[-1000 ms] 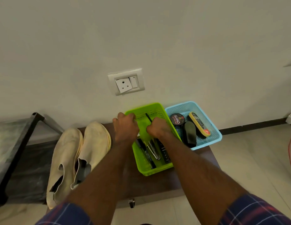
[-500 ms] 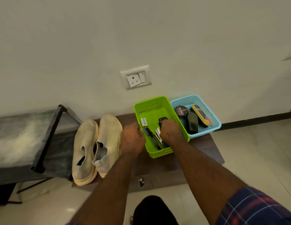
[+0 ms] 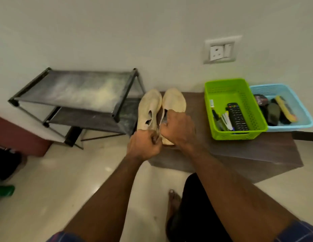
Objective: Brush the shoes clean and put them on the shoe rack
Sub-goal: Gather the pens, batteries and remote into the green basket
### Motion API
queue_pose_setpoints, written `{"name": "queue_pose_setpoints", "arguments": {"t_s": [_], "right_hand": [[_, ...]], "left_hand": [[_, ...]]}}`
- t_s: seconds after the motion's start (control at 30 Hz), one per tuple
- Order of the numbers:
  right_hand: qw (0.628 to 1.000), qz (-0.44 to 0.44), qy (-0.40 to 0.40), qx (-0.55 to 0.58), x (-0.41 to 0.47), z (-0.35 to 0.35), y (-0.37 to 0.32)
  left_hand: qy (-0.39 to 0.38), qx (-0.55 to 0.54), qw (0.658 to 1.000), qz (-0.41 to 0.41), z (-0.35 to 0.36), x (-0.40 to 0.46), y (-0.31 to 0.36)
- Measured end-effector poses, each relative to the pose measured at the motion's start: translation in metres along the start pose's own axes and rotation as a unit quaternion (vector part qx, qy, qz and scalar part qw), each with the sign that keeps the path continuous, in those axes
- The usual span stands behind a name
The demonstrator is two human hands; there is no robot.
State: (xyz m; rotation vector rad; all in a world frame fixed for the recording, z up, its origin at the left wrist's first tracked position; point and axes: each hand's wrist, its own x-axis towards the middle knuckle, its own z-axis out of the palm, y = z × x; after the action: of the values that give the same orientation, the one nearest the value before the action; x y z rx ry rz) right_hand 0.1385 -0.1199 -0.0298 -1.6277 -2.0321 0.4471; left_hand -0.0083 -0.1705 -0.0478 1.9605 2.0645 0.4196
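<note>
We grip two cream slip-on shoes on a low brown table: our left hand (image 3: 143, 145) pinches the left shoe (image 3: 148, 110) at its heel, our right hand (image 3: 178, 128) curls round the right shoe (image 3: 175, 100). The black shoe rack (image 3: 78, 95) stands just left.

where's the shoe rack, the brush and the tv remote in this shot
shoe rack (image 3: 77, 88), head view, on its dusty top shelf
brush (image 3: 285, 109), head view, on the yellow back of the brush in the blue basket
tv remote (image 3: 237, 117), head view, on its button face, in the green basket
</note>
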Motion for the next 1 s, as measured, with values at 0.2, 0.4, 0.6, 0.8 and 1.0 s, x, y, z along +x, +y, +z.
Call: {"name": "queue_pose_setpoints", "arguments": {"t_s": [0.2, 0.4, 0.6, 0.8, 1.0], "right_hand": [[0.993, -0.091, -0.066, 0.041, -0.049, 0.086, -0.089], [0.958, -0.098, -0.262, -0.061, -0.105, 0.189, -0.120], [0.917, -0.094, -0.374, -0.101, -0.136, 0.283, -0.125], [0.877, -0.087, -0.452, -0.141, -0.167, 0.370, -0.110], [0.862, -0.067, -0.482, -0.141, -0.191, 0.442, -0.103]], "left_hand": [[0.043, 0.003, 0.985, -0.167, -0.015, -0.076, -0.119], [-0.045, 0.019, 0.941, -0.334, 0.025, -0.164, -0.218], [-0.098, -0.070, 0.883, -0.454, 0.082, -0.217, -0.291], [-0.106, -0.109, 0.829, -0.538, 0.143, -0.236, -0.349], [-0.117, -0.146, 0.783, -0.593, 0.204, -0.236, -0.383]]}}
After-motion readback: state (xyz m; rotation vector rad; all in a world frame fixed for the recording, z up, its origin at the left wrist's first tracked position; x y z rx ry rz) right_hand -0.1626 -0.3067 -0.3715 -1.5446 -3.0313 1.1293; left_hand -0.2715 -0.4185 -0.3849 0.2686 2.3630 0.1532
